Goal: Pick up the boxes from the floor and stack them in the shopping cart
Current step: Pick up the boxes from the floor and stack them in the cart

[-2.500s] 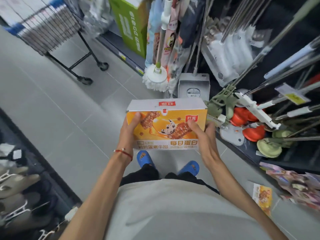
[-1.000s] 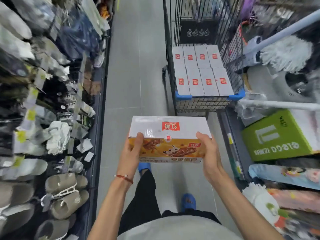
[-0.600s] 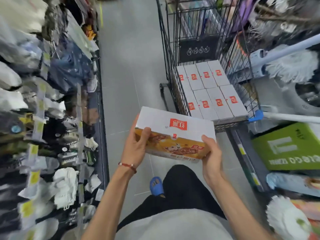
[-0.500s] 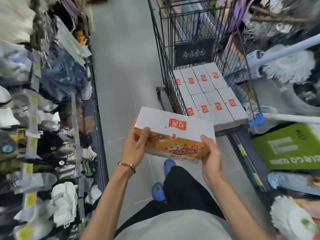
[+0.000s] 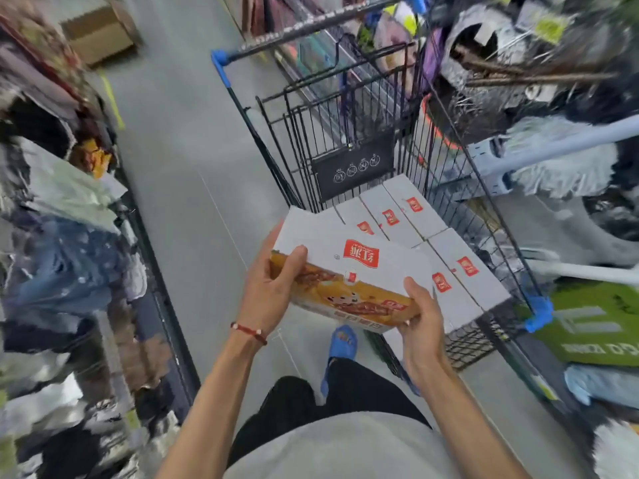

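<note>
Left hand point(image 5: 273, 292), right hand point(image 5: 420, 316) clasping box point(image 5: 349, 271) by short ends, carrying it mid-air, shopping cart point(image 5: 363, 108) sitting at 1 o'clock. Judging: rigid cardboard, seeming light, glossy faces possibly slipping; end grip suiting.

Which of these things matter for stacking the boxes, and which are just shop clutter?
Part of the job: held box, left hand, right hand, shopping cart, stacked boxes inside it.
Just lying about: green carton, mop, cardboard box down the aisle.
</note>
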A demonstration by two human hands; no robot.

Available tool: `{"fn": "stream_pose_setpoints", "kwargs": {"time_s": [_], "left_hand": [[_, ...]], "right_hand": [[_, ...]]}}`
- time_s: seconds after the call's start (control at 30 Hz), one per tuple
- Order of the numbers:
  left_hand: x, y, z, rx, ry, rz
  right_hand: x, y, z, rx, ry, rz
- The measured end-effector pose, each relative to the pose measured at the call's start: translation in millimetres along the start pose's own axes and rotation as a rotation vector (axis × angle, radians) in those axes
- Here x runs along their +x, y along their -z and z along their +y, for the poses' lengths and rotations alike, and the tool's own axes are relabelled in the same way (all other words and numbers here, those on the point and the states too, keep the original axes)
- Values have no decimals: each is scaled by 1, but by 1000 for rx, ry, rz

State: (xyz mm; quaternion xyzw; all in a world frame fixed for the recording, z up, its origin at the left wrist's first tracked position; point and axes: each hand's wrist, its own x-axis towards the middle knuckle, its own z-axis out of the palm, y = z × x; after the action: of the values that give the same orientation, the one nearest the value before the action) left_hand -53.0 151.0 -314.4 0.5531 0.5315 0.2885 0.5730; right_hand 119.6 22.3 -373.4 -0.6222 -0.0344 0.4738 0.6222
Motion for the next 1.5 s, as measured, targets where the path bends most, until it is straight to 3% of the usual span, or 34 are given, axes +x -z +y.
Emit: {"fn": "stream_pose_setpoints", "kwargs": {"time_s": [0.23,0.7,0.97,1.5], "left_hand": [[104,-3,43,18,-30,-162],[303,-14,42,228,66,-632],[352,-28,-1,420,195,-763],[380,-48,-41,863,156,-953]], "right_hand": [[54,-43,-36,98,10,151],[127,-127,-36,197,-11,552],[152,-138,5,83,-97,595],[170,-143,59,92,-229,743]]}}
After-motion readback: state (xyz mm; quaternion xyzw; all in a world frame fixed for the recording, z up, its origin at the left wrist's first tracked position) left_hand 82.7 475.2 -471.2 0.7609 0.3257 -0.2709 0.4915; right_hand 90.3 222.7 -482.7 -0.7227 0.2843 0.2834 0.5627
